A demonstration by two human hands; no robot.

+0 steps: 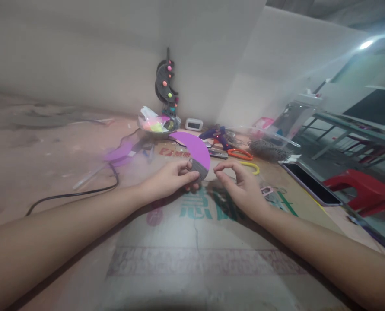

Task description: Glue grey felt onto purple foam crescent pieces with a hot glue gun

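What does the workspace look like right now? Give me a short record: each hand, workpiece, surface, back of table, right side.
Left hand: pinching the purple crescent near its lower end
Right hand: beside the crescent, thumb and fingertip close together; whether they hold a strand is unclear
Workpiece: grey yarn covers the lower end; purple shows above
Surface: printed cardboard
Back of table: bowl, small clock, glue gun
Right side: grey yarn bundle, phone

Cardboard (161, 236): green characters (195, 211), red print (165, 151); unreadable.
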